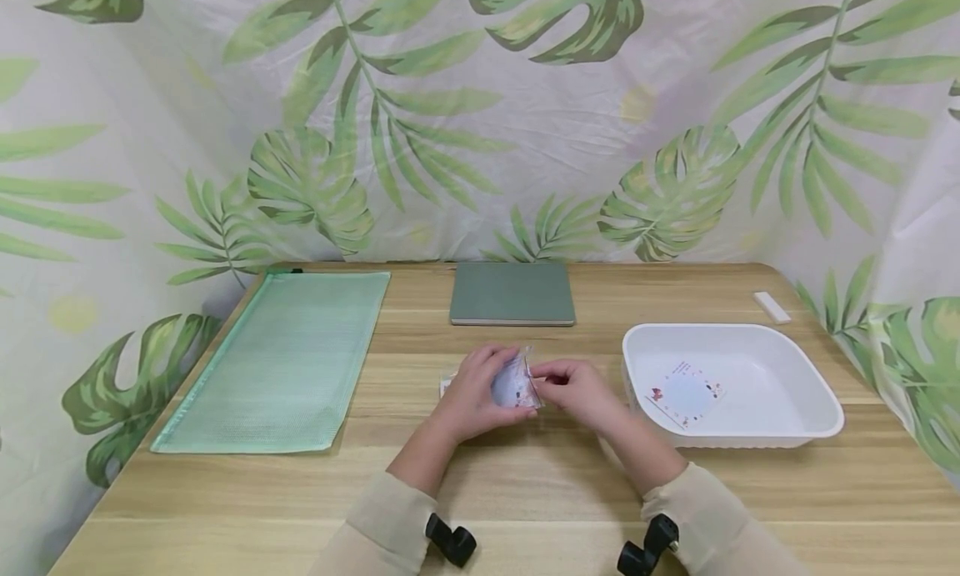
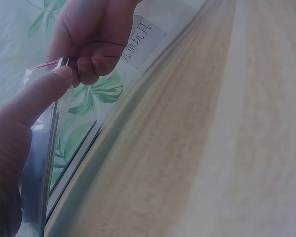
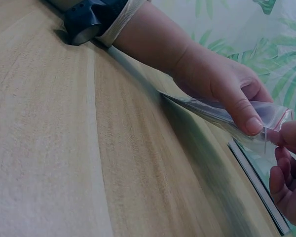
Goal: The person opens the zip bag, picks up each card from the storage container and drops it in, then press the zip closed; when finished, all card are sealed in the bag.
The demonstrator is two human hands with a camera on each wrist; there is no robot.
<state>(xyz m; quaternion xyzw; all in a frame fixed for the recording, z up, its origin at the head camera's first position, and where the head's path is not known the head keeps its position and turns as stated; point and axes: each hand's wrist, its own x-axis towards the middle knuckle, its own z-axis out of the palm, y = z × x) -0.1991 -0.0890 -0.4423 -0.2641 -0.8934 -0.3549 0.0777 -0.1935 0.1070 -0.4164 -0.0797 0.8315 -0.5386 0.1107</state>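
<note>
A small clear zip bag point(image 1: 514, 384) with a pale blue patterned card inside is gripped by my left hand point(image 1: 467, 399), the thumb along its near side. At the bag's right end, my right hand point(image 1: 579, 390) pinches the mouth edge between thumb and fingers. From the left wrist view, a red line runs along the mouth of the zip bag point(image 2: 35, 163). The right wrist view shows the bag point(image 3: 222, 112) tilted above the tabletop. Part of a small white item point(image 1: 446, 384) peeks out behind my left hand.
To the right stands a white plastic tub point(image 1: 780, 384), with a similar patterned card point(image 1: 686, 395) in it. A green mesh zip pouch point(image 1: 277, 359) lies at the left. At the back are a dark green notebook point(image 1: 512, 294) and a small white block point(image 1: 772, 307).
</note>
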